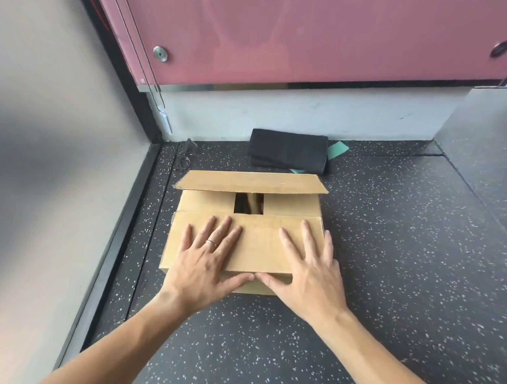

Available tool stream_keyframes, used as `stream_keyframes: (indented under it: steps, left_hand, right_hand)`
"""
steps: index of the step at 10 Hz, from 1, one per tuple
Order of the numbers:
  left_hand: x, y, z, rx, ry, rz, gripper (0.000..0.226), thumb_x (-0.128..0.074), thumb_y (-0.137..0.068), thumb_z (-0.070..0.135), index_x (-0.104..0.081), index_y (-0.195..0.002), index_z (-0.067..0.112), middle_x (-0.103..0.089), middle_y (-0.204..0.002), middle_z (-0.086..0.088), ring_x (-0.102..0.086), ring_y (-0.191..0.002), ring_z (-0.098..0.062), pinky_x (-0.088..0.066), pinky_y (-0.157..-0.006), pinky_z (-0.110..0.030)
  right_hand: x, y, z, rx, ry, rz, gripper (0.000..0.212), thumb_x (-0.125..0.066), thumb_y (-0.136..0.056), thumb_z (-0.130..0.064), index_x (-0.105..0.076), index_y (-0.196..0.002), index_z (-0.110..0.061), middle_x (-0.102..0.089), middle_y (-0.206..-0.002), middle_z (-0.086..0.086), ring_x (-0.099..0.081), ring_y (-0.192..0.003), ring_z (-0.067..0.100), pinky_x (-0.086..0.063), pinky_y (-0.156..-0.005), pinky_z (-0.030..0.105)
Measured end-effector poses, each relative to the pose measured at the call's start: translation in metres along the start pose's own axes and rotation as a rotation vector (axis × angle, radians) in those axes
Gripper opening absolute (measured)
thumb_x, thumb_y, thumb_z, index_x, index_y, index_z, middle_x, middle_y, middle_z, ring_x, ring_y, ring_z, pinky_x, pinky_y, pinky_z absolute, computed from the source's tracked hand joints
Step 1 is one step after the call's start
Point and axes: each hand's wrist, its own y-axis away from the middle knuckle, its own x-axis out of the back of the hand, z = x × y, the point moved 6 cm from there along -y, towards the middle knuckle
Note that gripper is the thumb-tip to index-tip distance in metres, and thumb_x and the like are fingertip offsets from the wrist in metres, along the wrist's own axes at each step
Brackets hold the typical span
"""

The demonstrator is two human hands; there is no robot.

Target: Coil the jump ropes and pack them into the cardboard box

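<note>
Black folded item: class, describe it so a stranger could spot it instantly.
Find the pink wall panel. Below it, on the speckled floor behind the cardboard box, lies the black folded item. Only it is black, overlapping a green scrap.

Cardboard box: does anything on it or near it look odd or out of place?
The cardboard box is only half closed: the far flap stands open, and a gap between the inner flaps shows the dark inside. The left hand and the right hand press the near flap flat. Nothing looks damaged.
</note>
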Motion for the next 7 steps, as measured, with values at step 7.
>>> stream_keyframes:
  steps: [7]
  left_hand:
    - [0.031,-0.035,-0.036,0.091,0.089,0.029,0.064,-0.047,-0.092,0.064,-0.049,-0.144,0.027,-0.049,-0.148,-0.001,-0.042,-0.139,-0.025,-0.039,-0.112,-0.05]
  right_hand:
    - [0.033,-0.068,-0.034,0.161,-0.115,0.072,0.076,-0.055,-0.088,-0.066,-0.034,-0.155,-0.037,-0.021,-0.167,-0.002,-0.007,-0.154,0.025,-0.004,-0.123,0.051]
